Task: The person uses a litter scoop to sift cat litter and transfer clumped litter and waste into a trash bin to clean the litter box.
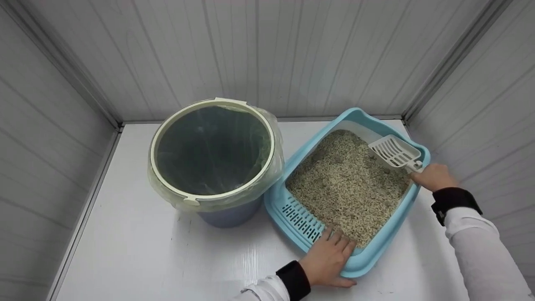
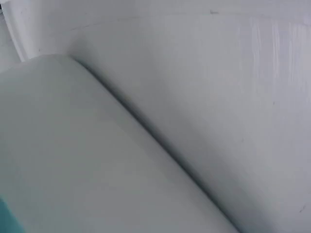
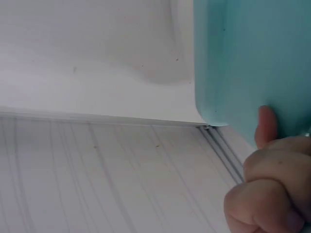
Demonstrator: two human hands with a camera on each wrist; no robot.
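Evidently I have the right hand (image 1: 434,176) gripping the scoop (image 1: 395,151) by its handle, holding the slotted head over the litter (image 1: 347,184), while the left hand (image 1: 328,259), fingers outstretched, presumably steadies the tray (image 1: 355,265) between them, the lined bin (image 1: 230,214) beyond it leftward

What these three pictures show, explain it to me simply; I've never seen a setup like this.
There is no machine here: a person works with two bare hands and wears a camera on the head and one on each wrist. The large picture looks down from the head; the other two are close views from the left and right wrists.

On the white table stand a bin lined with a clear bag and a blue tray of litter-like granules. The right hand grips a slotted scoop over the tray; the left hand rests on the tray's near edge.
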